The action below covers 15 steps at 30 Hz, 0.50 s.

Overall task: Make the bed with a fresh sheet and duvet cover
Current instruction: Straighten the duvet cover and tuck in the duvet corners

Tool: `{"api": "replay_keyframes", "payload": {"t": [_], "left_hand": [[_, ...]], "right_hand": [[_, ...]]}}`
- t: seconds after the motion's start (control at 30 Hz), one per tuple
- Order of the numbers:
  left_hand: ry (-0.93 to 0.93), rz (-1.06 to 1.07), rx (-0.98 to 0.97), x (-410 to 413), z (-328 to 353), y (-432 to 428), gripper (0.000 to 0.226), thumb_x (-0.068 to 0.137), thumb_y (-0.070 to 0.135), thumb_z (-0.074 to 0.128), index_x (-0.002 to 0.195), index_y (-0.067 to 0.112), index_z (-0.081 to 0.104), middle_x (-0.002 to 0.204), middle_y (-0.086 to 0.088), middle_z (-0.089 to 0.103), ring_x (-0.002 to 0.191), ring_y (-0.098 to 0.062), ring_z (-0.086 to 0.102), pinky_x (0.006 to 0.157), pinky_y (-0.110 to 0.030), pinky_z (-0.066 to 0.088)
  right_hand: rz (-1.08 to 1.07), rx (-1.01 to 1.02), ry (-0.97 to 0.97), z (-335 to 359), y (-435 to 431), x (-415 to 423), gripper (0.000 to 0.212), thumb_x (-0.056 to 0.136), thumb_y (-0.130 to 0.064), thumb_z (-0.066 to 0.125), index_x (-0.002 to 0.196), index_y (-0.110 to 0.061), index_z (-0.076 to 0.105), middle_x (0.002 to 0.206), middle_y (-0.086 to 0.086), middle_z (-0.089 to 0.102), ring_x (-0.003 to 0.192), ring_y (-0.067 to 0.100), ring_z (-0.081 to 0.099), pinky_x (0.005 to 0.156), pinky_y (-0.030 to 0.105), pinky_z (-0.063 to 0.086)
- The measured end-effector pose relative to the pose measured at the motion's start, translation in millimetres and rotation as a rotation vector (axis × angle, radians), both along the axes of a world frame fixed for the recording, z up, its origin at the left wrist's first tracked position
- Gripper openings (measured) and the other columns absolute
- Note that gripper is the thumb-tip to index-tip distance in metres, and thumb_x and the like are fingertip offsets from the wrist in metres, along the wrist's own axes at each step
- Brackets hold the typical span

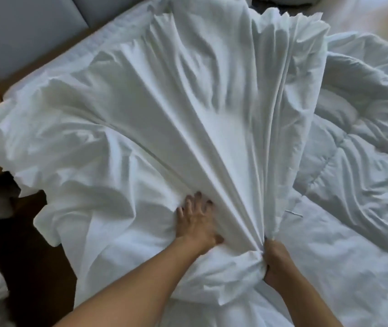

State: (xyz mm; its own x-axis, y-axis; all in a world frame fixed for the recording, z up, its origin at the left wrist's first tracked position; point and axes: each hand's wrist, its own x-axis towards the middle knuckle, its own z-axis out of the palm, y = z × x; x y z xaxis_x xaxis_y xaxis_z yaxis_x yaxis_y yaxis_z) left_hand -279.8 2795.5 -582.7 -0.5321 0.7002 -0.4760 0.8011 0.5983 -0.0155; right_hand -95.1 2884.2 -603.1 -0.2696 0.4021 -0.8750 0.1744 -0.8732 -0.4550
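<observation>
The right hand (276, 263) is clenched on a gathered bunch of the white sheet (164, 128), while the left hand (196, 223) lies flat on that cloth just beside it, fingers spread and gripping nothing. Taking the right fist as the landmark, the bed (344, 263) runs under and beyond it, the sheet fans up and away from it in long pleats toward the grey headboard (27, 27), and the quilted duvet (363, 128) lies crumpled to its right. The pleats give the sheet's long axis, running straight out from the fist, so the next pull or shake probably goes along that line; the right hand already has the cloth, the left is nearer the loose side. No writing or label can be read.
</observation>
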Motion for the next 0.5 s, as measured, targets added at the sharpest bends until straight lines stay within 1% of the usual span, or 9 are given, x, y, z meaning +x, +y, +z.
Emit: {"api": "replay_keyframes", "payload": {"t": [0.03,0.07,0.13,0.17,0.2,0.27,0.37,0.43,0.5], "left_hand": [[0.051,0.005,-0.011,-8,4,3,0.107,0.071,0.065,0.073,0.154,0.022,0.020,0.161,-0.009,0.008,0.148,-0.038,0.012,0.117,-0.055,0.015],[0.103,0.006,-0.018,-16,6,4,0.111,0.068,0.066,0.074,0.154,0.020,0.022,0.158,-0.011,0.017,0.145,-0.038,0.018,0.118,-0.052,0.013],[0.175,-0.024,-0.023,-27,7,5,0.103,0.072,0.062,0.073,0.153,0.019,0.028,0.146,-0.009,0.039,0.134,-0.033,0.035,0.115,-0.047,0.017],[0.193,-0.072,-0.025,-29,5,7,0.089,0.078,0.056,0.071,0.151,0.020,0.035,0.140,-0.008,0.045,0.129,-0.031,0.038,0.112,-0.047,0.020],[0.203,-0.140,-0.037,-28,3,8,0.069,0.084,0.047,0.068,0.145,0.022,0.046,0.135,-0.007,0.047,0.126,-0.031,0.038,0.109,-0.048,0.022],[0.202,-0.281,-0.105,-19,-3,7,0.035,0.093,0.027,0.058,0.126,0.022,0.065,0.129,-0.006,0.046,0.121,-0.032,0.038,0.104,-0.049,0.026],[0.101,-0.325,-0.086,-13,-12,3,0.023,0.098,0.029,0.054,0.118,0.025,0.064,0.124,-0.004,0.055,0.120,-0.031,0.042,0.101,-0.045,0.030],[-0.016,-0.314,0.031,-7,-7,1,0.021,0.101,0.034,0.050,0.114,0.022,0.062,0.118,-0.005,0.063,0.115,-0.030,0.048,0.095,-0.040,0.036],[-0.167,-0.299,0.199,12,10,-2,0.024,0.100,0.036,0.052,0.102,0.015,0.063,0.106,-0.009,0.067,0.103,-0.033,0.055,0.083,-0.038,0.038]], "right_hand": [[0.019,0.088,-0.123,0,1,16,0.042,0.102,-0.036,0.056,0.106,0.005,0.065,0.087,0.021,0.072,0.075,0.033,0.070,0.065,0.043,0.060],[0.043,0.170,-0.240,1,5,37,0.047,0.098,-0.041,0.060,0.102,0.005,0.066,0.080,0.018,0.070,0.072,0.031,0.068,0.060,0.037,0.058],[0.112,0.283,-0.378,8,10,76,0.043,0.093,-0.033,0.068,0.104,0.009,0.067,0.065,0.007,0.065,0.063,0.024,0.060,0.043,0.021,0.048],[0.183,0.292,-0.391,12,9,84,0.039,0.093,-0.024,0.070,0.110,0.011,0.067,0.069,0.006,0.066,0.065,0.023,0.060,0.046,0.016,0.049],[0.253,0.285,-0.367,12,6,85,0.035,0.093,-0.018,0.070,0.115,0.009,0.067,0.080,0.010,0.069,0.074,0.028,0.064,0.060,0.017,0.055],[0.257,0.285,-0.284,5,-1,70,0.032,0.093,-0.014,0.070,0.117,0.006,0.067,0.105,0.023,0.071,0.098,0.038,0.067,0.089,0.040,0.056],[0.044,0.126,-0.078,4,-2,25,0.035,0.091,-0.016,0.072,0.120,0.002,0.066,0.109,0.023,0.071,0.095,0.036,0.069,0.081,0.043,0.056],[0.023,-0.070,0.096,6,4,-2,0.043,0.089,-0.025,0.074,0.125,-0.002,0.065,0.117,0.024,0.070,0.105,0.042,0.068,0.092,0.053,0.055],[0.085,-0.119,0.166,7,3,-18,0.054,0.086,-0.028,0.077,0.127,0.003,0.063,0.122,0.029,0.066,0.113,0.047,0.063,0.102,0.058,0.048]]}}
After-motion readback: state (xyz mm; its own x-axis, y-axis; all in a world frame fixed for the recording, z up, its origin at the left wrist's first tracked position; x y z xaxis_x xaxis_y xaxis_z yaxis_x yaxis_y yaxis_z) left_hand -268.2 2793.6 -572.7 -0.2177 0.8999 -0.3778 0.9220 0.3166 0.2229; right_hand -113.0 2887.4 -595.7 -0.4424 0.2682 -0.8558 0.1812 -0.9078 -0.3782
